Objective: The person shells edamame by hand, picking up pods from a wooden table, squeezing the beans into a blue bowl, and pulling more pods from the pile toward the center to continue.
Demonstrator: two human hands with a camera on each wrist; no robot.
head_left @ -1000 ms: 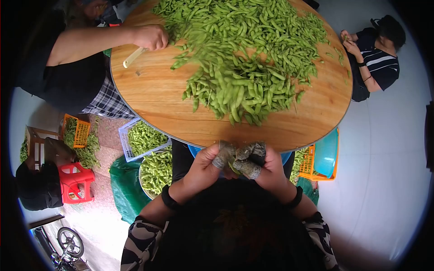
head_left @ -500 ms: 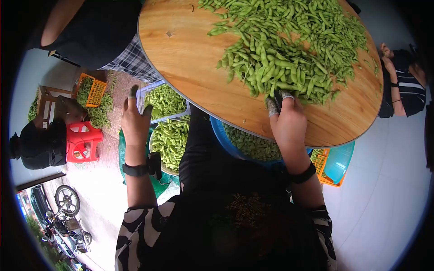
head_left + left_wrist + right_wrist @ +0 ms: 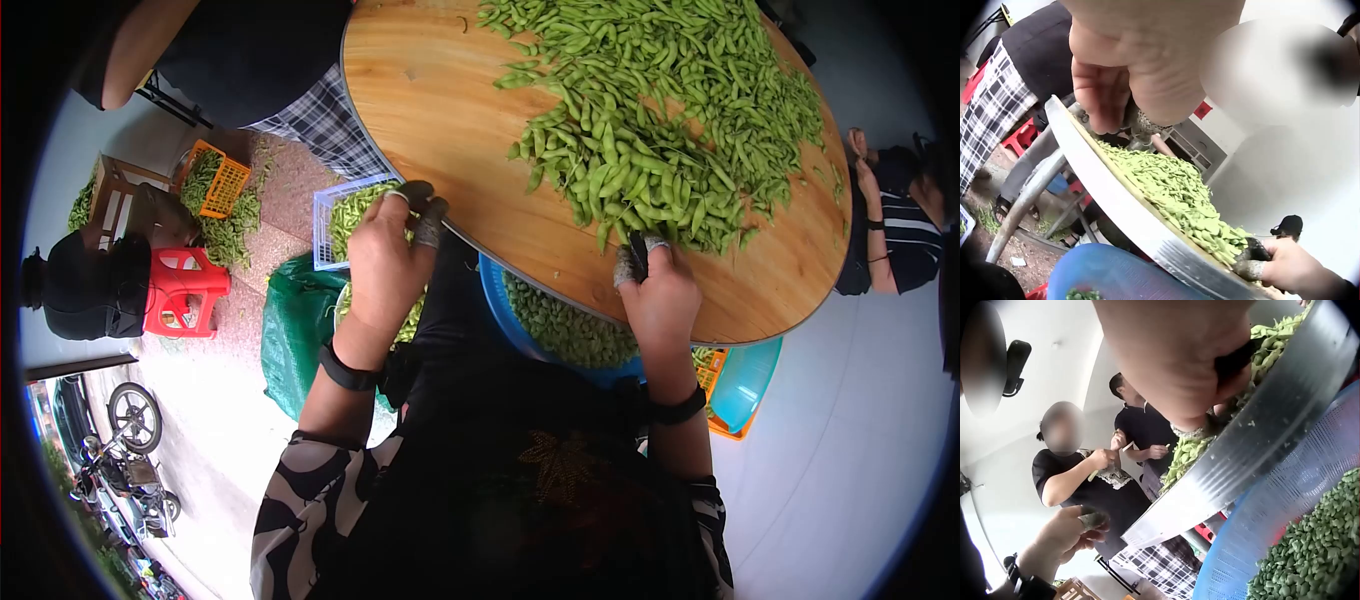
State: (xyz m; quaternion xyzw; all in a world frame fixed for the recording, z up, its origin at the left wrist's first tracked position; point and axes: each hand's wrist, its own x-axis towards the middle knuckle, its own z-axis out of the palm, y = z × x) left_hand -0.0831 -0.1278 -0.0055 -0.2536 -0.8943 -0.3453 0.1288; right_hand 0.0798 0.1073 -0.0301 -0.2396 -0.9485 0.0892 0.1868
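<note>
Green soybean pods (image 3: 640, 170) lie heaped on the round wooden table (image 3: 440, 120). My right hand (image 3: 662, 305) reaches over the near rim, its wrapped fingertips at the front edge of the heap; I cannot tell whether it pinches a pod. Grey and black coverings wrap the thumb and finger. My left hand (image 3: 385, 255) is raised beside the table's left rim, fingers loosely bent, with nothing visible in them; its tips are wrapped too. Below the rim, between the hands, a blue basket (image 3: 1225, 562) holds shelled green beans (image 3: 1310, 550), partly hidden by the tabletop.
A white crate (image 3: 325, 230) of pods stands at lower left, next to a green sack (image 3: 300, 340). A red stool (image 3: 185, 290) and an orange crate (image 3: 225, 185) are farther left. One person in plaid (image 3: 315, 125) is at the left, another (image 3: 895, 215) at the right.
Both hands were together over the near rim. They parted; the right went forward to the pods, and the left swung out left, then back in toward the rim. The head view shifted.
</note>
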